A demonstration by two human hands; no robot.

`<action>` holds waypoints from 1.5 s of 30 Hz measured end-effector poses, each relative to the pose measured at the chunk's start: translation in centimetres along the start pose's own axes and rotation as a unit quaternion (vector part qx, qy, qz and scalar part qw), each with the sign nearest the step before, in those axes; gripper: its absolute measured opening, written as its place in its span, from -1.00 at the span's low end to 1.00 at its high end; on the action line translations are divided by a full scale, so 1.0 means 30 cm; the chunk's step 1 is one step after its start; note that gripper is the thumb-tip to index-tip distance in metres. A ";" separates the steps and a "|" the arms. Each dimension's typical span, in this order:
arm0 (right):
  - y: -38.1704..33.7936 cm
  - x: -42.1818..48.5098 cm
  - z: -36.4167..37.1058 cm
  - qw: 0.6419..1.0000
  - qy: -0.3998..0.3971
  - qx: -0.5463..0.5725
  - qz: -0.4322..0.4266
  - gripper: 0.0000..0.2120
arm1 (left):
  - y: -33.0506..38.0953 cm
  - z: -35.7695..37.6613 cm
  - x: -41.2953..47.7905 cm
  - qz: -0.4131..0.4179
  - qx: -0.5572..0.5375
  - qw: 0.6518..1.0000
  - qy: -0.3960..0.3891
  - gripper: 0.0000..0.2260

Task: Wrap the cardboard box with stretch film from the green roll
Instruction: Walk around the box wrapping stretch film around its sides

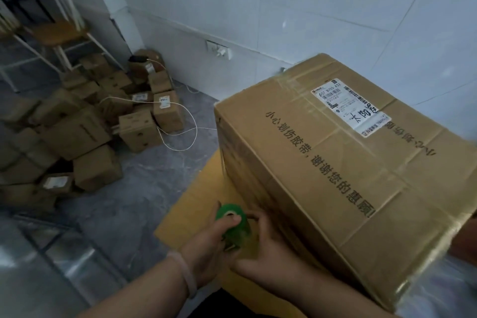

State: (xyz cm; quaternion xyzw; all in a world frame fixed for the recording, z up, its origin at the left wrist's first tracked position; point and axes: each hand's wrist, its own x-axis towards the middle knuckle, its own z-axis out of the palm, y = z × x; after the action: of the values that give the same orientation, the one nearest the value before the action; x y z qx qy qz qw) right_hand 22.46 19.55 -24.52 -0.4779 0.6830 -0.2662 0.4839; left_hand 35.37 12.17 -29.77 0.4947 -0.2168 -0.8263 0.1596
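Note:
A large cardboard box point(343, 162) with a white shipping label and printed black characters stands on a yellow surface point(196, 193). Glossy film lies over its left side and near corner. The green roll point(236, 226) of stretch film is held close against the box's left side, low down. My left hand point(209, 242) grips the roll from the left, thumb across its top end. My right hand point(265, 250) holds the roll from the right, fingers curled round it next to the box wall.
A heap of small cardboard boxes point(85, 131) covers the grey floor at the left, with a white cable point(191, 121) looping over it. A wooden chair point(56, 33) stands behind. The white tiled wall with a socket point(219, 50) runs behind the box.

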 end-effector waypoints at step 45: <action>0.342 -0.367 -0.232 0.963 -0.269 -0.013 -0.017 -0.39 | -0.593 0.363 -0.233 0.179 -0.134 0.970 0.096 0.21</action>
State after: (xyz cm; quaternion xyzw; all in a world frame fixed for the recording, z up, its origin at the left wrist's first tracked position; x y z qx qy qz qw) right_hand 12.87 33.00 -25.80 -0.5496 0.5231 -0.1277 0.6388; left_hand 28.05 32.90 -29.18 0.4993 -0.1727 -0.7542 0.3900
